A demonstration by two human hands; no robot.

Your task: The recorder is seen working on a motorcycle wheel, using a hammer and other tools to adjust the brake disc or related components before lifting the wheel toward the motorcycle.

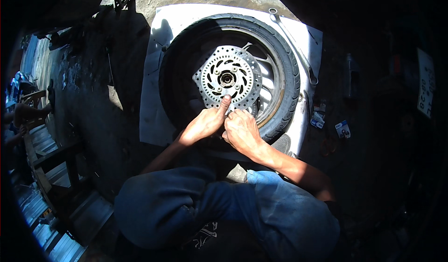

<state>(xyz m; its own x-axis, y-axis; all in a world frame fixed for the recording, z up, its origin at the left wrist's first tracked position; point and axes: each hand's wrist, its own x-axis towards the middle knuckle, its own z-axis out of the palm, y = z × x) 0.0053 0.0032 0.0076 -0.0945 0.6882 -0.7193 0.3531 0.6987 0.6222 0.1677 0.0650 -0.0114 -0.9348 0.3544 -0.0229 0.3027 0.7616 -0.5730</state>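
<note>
A motorcycle wheel with a black tyre (287, 70) lies flat on a white sheet (149, 122). A silver drilled brake disc (210, 77) with a slotted centre sits on its hub. My left hand (210, 121) is closed at the disc’s lower edge, its thumb lying on the disc face and its other fingers mostly hidden. Beside it, just to the right, my right hand (243, 130) has its fingers curled at the same edge; whatever it grips is hidden.
A long wrench (296, 49) lies right of the tyre. Small packets (342, 129), a bottle (351, 75) and a number plate (424, 82) are farther right. At the far left are a dark wooden frame (53, 157) and another person’s bare limbs (25, 112). My jeans-clad legs fill the lower middle.
</note>
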